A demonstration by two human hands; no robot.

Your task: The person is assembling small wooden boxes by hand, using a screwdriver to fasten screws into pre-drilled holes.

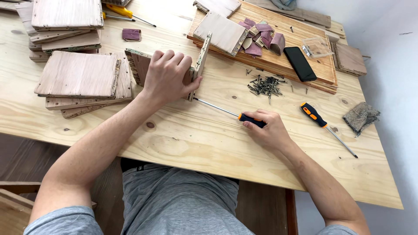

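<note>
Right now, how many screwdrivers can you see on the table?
3. One is in the right hand, tip at the wooden box; one lies right of it; a yellow one lies at the far edge.

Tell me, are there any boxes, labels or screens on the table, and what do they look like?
Phone: lies flat on the wooden board at the upper right, a black rectangle with its screen dark.
Small plastic box: on the same board, just behind the phone, clear and squarish, with a small white label at its left end.
No signs in view.
</note>
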